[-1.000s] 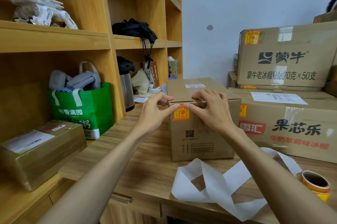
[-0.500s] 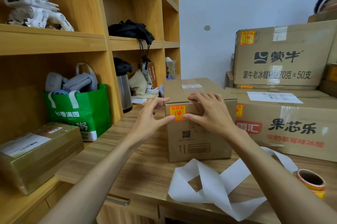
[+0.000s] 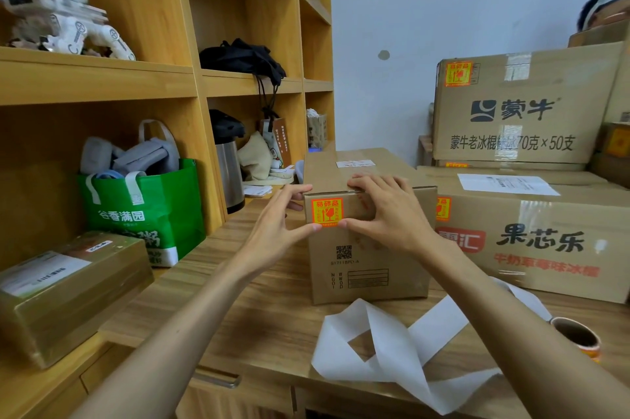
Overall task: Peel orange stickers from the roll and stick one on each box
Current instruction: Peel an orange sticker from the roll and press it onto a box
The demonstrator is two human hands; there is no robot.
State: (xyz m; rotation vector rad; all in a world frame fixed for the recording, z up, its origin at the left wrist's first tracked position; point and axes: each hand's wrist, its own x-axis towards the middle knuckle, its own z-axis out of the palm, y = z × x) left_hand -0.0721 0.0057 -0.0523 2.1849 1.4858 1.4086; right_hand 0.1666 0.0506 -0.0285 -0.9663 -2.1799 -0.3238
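A small cardboard box (image 3: 371,268) stands on the wooden desk (image 3: 272,309) in front of me. An orange sticker (image 3: 326,210) lies flat on the top left corner of its front face. My left hand (image 3: 278,222) touches the box's left top corner, its thumb tip at the sticker's lower left. My right hand (image 3: 388,210) rests its fingers on the box's top edge, with the thumb tip at the sticker's lower right. The sticker roll (image 3: 576,338) stands at the desk's right, with its white backing strip (image 3: 392,353) looped loosely in front of the box.
Two larger cartons, the low carton (image 3: 545,244) and the upper carton (image 3: 521,118), sit at the right, each with an orange sticker. A wooden shelf unit (image 3: 102,77) at the left holds a green bag (image 3: 143,214), a flask (image 3: 230,169) and a taped parcel (image 3: 68,289).
Both thumbs slid down over the sticker, from its top edge to its lower edge. The sticker now shows fully between them. The box has not moved.
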